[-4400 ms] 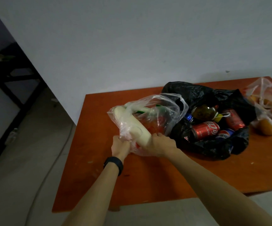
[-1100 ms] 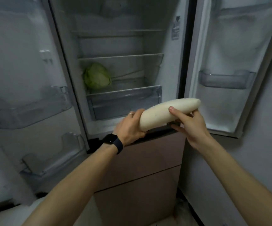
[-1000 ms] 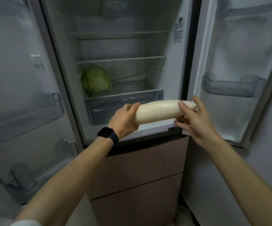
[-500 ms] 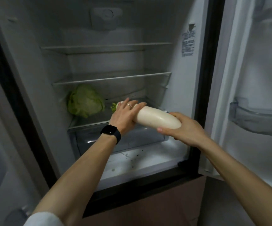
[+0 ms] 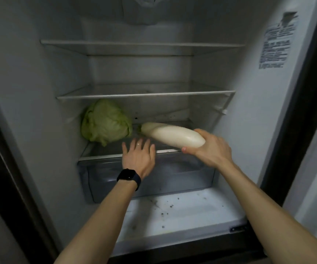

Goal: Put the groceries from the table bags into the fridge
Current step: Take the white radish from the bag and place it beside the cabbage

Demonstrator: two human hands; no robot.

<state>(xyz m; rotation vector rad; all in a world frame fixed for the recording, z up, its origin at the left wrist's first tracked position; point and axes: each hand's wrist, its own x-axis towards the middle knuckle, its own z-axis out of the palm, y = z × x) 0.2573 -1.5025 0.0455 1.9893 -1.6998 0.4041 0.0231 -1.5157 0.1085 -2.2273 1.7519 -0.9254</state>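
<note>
1. Open fridge (image 5: pixel 58 73) interior, dim and white, with three shelves above a clear drawer (image 5: pixel 154 178).
2. Green cabbage (image 5: pixel 105 122) sits at the left of the lowest shelf (image 5: pixel 104 151).
3. White radish (image 5: pixel 171 135) slants over that shelf, its leafy tip just beside the cabbage.
4. At its blunt near end, the right hand (image 5: pixel 211 151) grasps the radish.
5. At the shelf's front edge, the left hand (image 5: pixel 138 159), with a black watch (image 5: pixel 128 177) on its wrist, is released, fingers straight.
</note>
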